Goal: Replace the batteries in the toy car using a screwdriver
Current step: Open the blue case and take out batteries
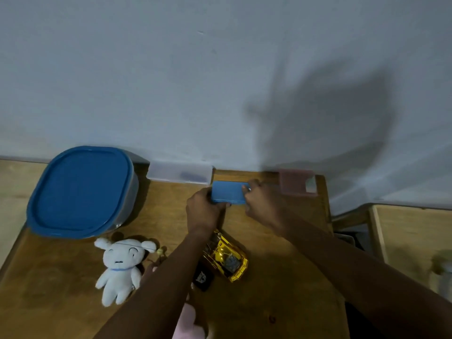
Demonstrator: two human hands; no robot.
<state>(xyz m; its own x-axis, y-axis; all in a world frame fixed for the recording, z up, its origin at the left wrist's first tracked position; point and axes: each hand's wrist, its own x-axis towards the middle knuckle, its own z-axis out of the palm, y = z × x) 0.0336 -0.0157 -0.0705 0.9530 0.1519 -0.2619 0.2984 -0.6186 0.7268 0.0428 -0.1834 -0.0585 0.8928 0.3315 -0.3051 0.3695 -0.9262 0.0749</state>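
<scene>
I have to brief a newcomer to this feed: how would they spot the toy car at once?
Take the wooden table below the pale wall. Near its middle, nearer the person than the small blue box that the left hand and right hand hold, lies the toy car. It alone is shiny yellow, unlike the matte white plush toy to its left.

The left forearm (171, 270) and right forearm (342, 260) were bare; a small bright glint showed on the right hand (261, 204).
</scene>
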